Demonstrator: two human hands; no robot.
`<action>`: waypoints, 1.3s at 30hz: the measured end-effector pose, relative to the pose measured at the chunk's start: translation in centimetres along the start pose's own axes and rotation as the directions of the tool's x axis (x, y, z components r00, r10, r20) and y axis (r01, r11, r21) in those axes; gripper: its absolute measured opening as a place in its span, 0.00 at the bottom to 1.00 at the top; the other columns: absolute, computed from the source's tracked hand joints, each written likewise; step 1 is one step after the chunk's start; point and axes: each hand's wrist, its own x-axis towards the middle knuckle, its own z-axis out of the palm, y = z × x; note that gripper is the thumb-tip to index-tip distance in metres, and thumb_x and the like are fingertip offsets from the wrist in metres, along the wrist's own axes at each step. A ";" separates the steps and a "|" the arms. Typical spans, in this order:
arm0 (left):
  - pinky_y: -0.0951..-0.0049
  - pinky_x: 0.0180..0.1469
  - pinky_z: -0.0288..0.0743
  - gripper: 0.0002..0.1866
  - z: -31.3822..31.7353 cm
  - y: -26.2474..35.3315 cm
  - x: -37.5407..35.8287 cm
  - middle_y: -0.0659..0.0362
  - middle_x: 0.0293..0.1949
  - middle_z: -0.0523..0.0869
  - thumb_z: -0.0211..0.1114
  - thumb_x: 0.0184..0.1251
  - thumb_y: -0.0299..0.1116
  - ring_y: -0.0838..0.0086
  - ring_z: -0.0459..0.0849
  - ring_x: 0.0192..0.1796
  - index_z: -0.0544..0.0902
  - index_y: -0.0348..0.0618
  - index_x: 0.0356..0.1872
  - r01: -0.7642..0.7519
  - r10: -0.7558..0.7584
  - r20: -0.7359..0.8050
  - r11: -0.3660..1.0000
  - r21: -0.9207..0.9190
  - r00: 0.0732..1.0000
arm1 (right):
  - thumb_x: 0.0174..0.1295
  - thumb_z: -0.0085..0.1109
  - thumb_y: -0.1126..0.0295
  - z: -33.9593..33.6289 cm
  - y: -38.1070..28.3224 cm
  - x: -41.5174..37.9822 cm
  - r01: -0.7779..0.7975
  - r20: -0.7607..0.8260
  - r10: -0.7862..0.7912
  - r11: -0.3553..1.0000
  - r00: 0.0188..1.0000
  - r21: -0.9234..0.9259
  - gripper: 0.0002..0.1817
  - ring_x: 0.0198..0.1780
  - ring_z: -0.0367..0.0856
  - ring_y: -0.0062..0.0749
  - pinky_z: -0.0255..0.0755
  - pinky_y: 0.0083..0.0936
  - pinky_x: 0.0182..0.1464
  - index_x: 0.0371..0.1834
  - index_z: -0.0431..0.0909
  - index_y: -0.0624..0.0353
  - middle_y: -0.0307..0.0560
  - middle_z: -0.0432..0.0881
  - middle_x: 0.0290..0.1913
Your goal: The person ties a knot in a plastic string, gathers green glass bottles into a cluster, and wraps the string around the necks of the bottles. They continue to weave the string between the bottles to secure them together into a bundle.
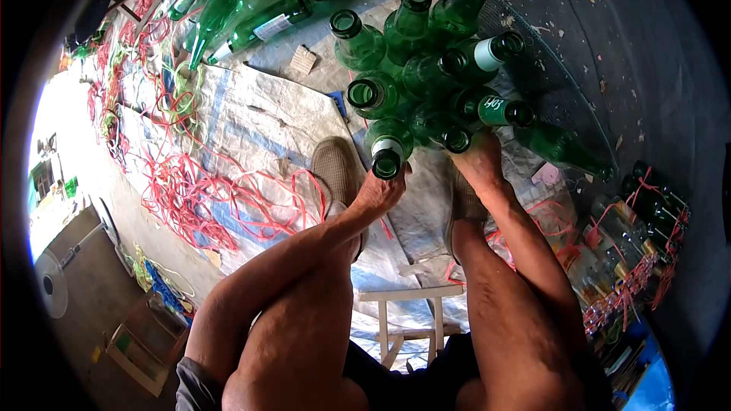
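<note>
Several green glass bottles [426, 76] stand upright in a tight cluster on the floor sheet in front of my feet. My left hand [381, 192] is at the near left of the cluster, its fingers against the nearest bottle [388, 141], which has a white neck label. At the near right, my right hand [480, 161] reaches low beside the bottles, its fingers partly hidden behind the glass. What either hand grips down there cannot be made out. One green bottle [563, 148] lies on its side right of the cluster.
More green bottles [266, 23] lie at the upper left. Tangled pink straps [183, 198] spread over the sheet [259, 114] on the left. Tied clear and green bottles [624, 236] are at the right. A wooden stool [411, 294] stands between my legs, and a fan [52, 283] is at far left.
</note>
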 end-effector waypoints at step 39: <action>0.52 0.45 0.83 0.14 -0.7 -1.2 1.1 0.43 0.42 0.87 0.54 0.66 0.17 0.47 0.87 0.43 0.80 0.37 0.51 -0.313 0.321 0.060 0.840 0.444 0.945 | 0.55 0.80 0.64 0.2 0.2 -0.2 -0.031 0.040 0.030 0.999 0.999 0.013 0.24 0.54 0.87 0.55 0.81 0.44 0.54 0.53 0.84 0.61 0.56 0.89 0.50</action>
